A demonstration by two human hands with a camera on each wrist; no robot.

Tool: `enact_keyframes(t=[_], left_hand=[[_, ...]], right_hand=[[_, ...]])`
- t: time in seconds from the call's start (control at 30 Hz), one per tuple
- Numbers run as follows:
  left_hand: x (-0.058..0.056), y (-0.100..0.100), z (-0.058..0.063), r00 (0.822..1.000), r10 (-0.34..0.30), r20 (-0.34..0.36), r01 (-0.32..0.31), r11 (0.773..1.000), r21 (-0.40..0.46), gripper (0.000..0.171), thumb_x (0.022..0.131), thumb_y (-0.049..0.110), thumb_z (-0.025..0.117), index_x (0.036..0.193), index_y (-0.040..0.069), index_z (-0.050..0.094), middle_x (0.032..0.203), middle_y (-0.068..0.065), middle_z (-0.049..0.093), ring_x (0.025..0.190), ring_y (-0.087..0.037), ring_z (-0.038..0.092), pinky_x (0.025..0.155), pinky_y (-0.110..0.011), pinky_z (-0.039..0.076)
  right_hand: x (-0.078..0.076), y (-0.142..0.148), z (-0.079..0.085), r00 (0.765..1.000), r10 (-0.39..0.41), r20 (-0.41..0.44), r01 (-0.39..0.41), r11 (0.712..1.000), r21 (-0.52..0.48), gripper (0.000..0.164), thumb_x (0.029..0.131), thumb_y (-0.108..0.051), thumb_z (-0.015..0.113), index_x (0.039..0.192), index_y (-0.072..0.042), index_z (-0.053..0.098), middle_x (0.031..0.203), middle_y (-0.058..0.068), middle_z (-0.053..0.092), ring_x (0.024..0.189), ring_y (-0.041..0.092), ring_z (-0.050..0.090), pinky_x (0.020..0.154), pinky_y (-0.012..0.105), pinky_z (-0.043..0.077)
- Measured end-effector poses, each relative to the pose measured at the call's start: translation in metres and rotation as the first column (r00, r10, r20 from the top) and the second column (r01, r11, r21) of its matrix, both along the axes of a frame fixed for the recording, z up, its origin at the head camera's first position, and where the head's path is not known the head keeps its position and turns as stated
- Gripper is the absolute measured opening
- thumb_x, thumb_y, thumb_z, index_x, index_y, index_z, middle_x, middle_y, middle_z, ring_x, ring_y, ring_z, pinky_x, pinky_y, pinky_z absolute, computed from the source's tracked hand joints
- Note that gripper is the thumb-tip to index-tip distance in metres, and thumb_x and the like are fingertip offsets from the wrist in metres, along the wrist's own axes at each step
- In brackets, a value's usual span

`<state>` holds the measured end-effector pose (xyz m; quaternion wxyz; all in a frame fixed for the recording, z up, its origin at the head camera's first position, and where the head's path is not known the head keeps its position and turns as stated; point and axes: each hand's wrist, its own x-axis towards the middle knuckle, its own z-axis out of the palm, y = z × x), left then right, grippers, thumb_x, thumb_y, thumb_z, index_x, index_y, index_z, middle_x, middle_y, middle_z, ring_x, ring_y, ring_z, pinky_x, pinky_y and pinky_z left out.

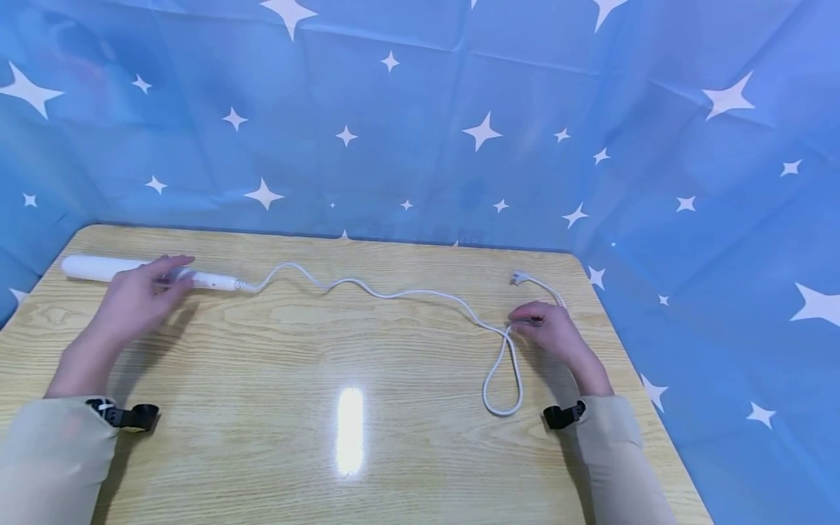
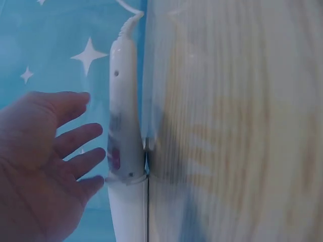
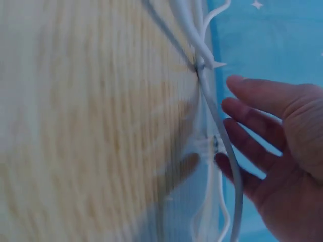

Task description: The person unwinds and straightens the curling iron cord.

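Observation:
A white corded hair iron (image 1: 216,281) lies lengthwise near the table's back left, its handle pointing right. Over its middle my left hand (image 1: 134,297) hovers with fingers spread. In the left wrist view those fingers stand beside the handle (image 2: 123,96), which has small buttons, and do not curl round it. A white cord (image 1: 400,293) runs in waves to the right and crosses itself in a loop (image 1: 485,390). My right hand (image 1: 556,332) is at that crossing, fingers loosely extended along the cord (image 3: 229,151). Beyond it the plug (image 1: 520,278) rests on the table.
The light wood table (image 1: 275,408) has a bright reflection (image 1: 350,430) near its middle. A blue cloth with white stars (image 1: 420,124) hangs behind and along the right side. Each wrist wears a strap with a small black camera (image 1: 138,417).

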<state>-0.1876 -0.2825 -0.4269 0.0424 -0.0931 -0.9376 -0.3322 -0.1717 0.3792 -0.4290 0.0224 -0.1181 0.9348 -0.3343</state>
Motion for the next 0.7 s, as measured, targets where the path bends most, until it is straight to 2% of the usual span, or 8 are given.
enact_keyframes(t=[0.07,0.13,0.17,0.23,0.4,0.47,0.7], left_hand=[[-0.005,0.003,-0.002,0.999,-0.046,0.000,0.046,0.997,-0.054,0.045,0.106,0.017,0.058,0.144,-0.005,0.051,0.145,-0.040,0.042,0.131,-0.060,0.042,0.109,-0.073,0.033],[-0.009,0.004,-0.003,0.997,-0.075,0.008,0.075,0.991,-0.108,0.042,0.104,0.012,0.059,0.142,-0.007,0.052,0.147,-0.039,0.042,0.139,-0.061,0.030,0.118,-0.073,0.013],[-0.011,0.004,-0.004,0.996,-0.083,0.014,0.084,0.988,-0.133,0.042,0.103,0.009,0.059,0.142,-0.007,0.052,0.147,-0.038,0.042,0.141,-0.061,0.024,0.119,-0.073,0.006],[-0.012,0.004,-0.005,0.996,-0.087,0.023,0.090,0.979,-0.182,0.042,0.101,0.005,0.060,0.141,-0.008,0.052,0.149,-0.038,0.040,0.141,-0.061,0.023,0.118,-0.074,0.004],[-0.013,0.005,-0.008,0.997,-0.073,-0.030,0.062,0.961,-0.269,0.041,0.096,0.000,0.065,0.135,-0.008,0.056,0.146,-0.037,0.044,0.136,-0.062,0.030,0.112,-0.081,0.011],[-0.013,0.006,-0.008,0.996,-0.065,-0.055,0.047,0.959,-0.281,0.039,0.095,-0.001,0.066,0.133,-0.007,0.058,0.143,-0.037,0.047,0.135,-0.062,0.033,0.110,-0.082,0.014],[-0.012,0.007,-0.010,0.996,-0.051,-0.074,0.028,0.958,-0.284,0.038,0.095,-0.001,0.067,0.132,-0.007,0.060,0.137,-0.037,0.052,0.132,-0.062,0.037,0.109,-0.082,0.017]], right_hand=[[-0.002,0.001,-0.002,1.000,0.021,0.013,-0.022,0.999,0.025,0.020,0.093,-0.003,0.075,0.113,-0.003,0.076,0.119,0.016,0.070,0.108,0.035,0.068,0.091,0.047,0.059],[-0.004,0.002,-0.005,0.999,0.048,0.009,-0.049,0.997,0.056,0.019,0.092,-0.003,0.076,0.112,-0.004,0.077,0.118,0.015,0.070,0.106,0.033,0.068,0.089,0.044,0.059],[-0.004,0.002,-0.005,0.998,0.058,0.008,-0.058,0.996,0.067,0.019,0.092,-0.003,0.076,0.111,-0.005,0.077,0.118,0.014,0.069,0.105,0.032,0.069,0.088,0.043,0.059],[-0.005,0.002,-0.006,0.998,0.067,0.008,-0.067,0.994,0.086,0.017,0.092,-0.003,0.076,0.109,-0.007,0.078,0.116,0.012,0.070,0.103,0.030,0.068,0.088,0.042,0.059],[-0.006,0.004,-0.008,0.999,0.032,0.013,-0.033,0.994,0.103,0.012,0.094,-0.006,0.075,0.105,-0.007,0.079,0.108,0.010,0.069,0.100,0.029,0.067,0.086,0.040,0.058],[-0.007,0.006,-0.009,1.000,0.007,0.002,-0.008,0.993,0.117,0.011,0.094,-0.007,0.075,0.104,-0.006,0.080,0.106,0.010,0.070,0.099,0.030,0.067,0.085,0.039,0.057],[-0.009,0.007,-0.008,0.997,-0.063,-0.045,0.070,0.983,0.173,0.011,0.096,-0.006,0.072,0.103,-0.002,0.079,0.103,0.015,0.072,0.096,0.033,0.067,0.081,0.045,0.056]])
